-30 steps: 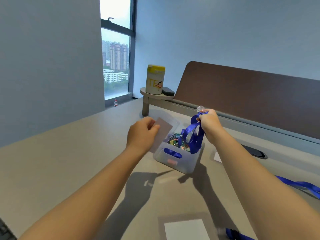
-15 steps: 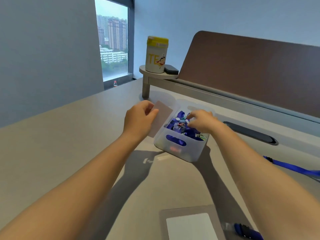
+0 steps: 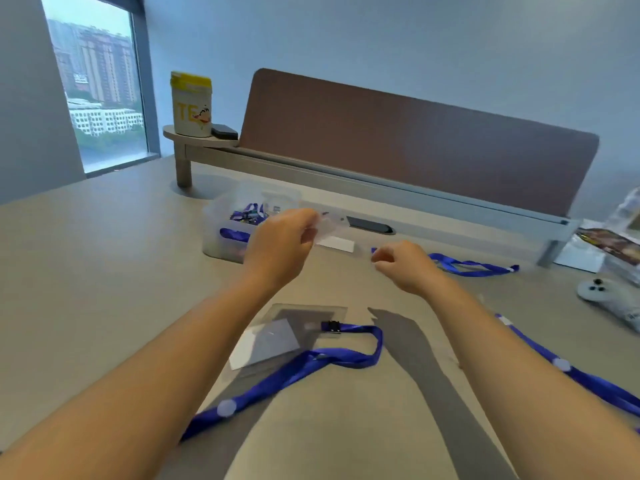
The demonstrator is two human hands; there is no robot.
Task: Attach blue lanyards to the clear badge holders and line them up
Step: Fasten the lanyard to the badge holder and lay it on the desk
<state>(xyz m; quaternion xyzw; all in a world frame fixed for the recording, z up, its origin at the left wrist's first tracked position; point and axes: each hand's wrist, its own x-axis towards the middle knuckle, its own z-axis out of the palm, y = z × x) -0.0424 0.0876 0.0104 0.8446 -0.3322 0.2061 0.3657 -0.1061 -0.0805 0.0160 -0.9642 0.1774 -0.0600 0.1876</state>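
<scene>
Clear plastic blurs between the fingers of the left hand, which pinches a badge holder above the desk, just right of the bin. That holder is smeared by motion, so its edges are hard to trace. The right hand hovers beside it, fingers curled with thumb and forefinger drawn together; whether they grip anything I cannot tell, though the end of a blue lanyard shows right at the fingertips, the rest of its strap lying flat on the desk toward the right edge.

The bin, translucent, sits toward the back of the desk and holds more blue lanyards in a tangle. A white card lies just behind the hands, close to the grommet at the foot of the brown divider.

Near the front edge, between the forearms, a second holder lies flat with a clip on its right side, its lanyard looping back and trailing toward the front left. Another strap runs along the front right. A yellow-lidded tub stands on the small shelf at the divider's left end, and a white controller rests at the right edge.
</scene>
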